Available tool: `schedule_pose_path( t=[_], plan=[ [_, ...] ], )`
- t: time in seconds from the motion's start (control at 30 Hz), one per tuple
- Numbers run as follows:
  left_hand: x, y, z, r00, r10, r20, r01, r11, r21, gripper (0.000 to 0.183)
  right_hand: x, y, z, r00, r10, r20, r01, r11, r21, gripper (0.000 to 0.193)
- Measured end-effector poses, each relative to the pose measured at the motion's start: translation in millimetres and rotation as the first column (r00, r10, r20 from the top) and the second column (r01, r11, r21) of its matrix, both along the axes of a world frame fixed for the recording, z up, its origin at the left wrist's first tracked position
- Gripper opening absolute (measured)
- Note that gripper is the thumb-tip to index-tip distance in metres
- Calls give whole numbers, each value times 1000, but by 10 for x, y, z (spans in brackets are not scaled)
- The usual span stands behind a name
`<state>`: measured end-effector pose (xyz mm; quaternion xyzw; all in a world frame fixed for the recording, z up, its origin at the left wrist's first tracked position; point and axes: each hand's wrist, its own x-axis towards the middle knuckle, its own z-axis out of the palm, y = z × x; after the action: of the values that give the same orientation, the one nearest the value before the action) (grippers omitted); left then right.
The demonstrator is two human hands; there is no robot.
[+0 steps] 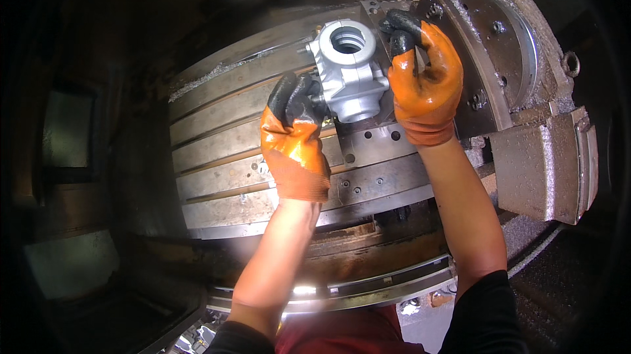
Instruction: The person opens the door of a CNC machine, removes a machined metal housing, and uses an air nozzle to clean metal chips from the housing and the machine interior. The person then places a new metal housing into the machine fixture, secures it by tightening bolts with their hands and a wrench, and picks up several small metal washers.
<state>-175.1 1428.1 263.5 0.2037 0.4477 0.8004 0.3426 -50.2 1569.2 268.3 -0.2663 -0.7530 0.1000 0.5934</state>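
Observation:
A silver-grey cast metal housing (351,81) with a round bored opening at its top stands on a fixture plate (371,147). Both my hands wear orange gloves with black fingertips. My left hand (296,134) is at the housing's left side, its fingers curled together by a small fitting there. Whatever lies between those fingertips is hidden. To the right of the housing, my right hand (427,78) has its fingers bent in and its fingertips close together near the housing's upper right. The fingers hide what they may hold.
The slotted machine table (223,144) extends left under the fixture, with metal chips along its far edge. On the right rises a heavy dark fixture block (486,52) with bolts and a round part, chips lying on it. A metal rail (342,298) runs along the near side.

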Motion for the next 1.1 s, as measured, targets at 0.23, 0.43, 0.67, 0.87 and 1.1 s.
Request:
schedule_pose_path(
  t=[0.23, 0.43, 0.67, 0.87, 1.1],
  plan=[
    [-203, 19, -112, 989, -132, 73, 136, 989, -64, 34, 16, 1, 15, 1000, 10, 10, -10, 1000, 18, 41],
    [-305, 23, -91, 988, -149, 31, 152, 977, -152, 25, 2, 1, 10, 1000, -1, -25, 1, 1000, 6, 34],
    [-480, 12, -142, 933, -149, -328, 39, 946, -321, 25, 19, -2, 6, 1000, 21, 2, -21, 999, -40, 43],
    [-410, -21, 1, 819, -147, -554, 51, 981, -185, 29, 25, -30, 33, 999, -9, 39, 10, 1000, -20, 45],
    [-194, -16, -19, 902, -74, -425, 68, 997, -31, 41, 36, 3, 18, 1000, 6, 25, -6, 1000, 8, 44]
  ],
)
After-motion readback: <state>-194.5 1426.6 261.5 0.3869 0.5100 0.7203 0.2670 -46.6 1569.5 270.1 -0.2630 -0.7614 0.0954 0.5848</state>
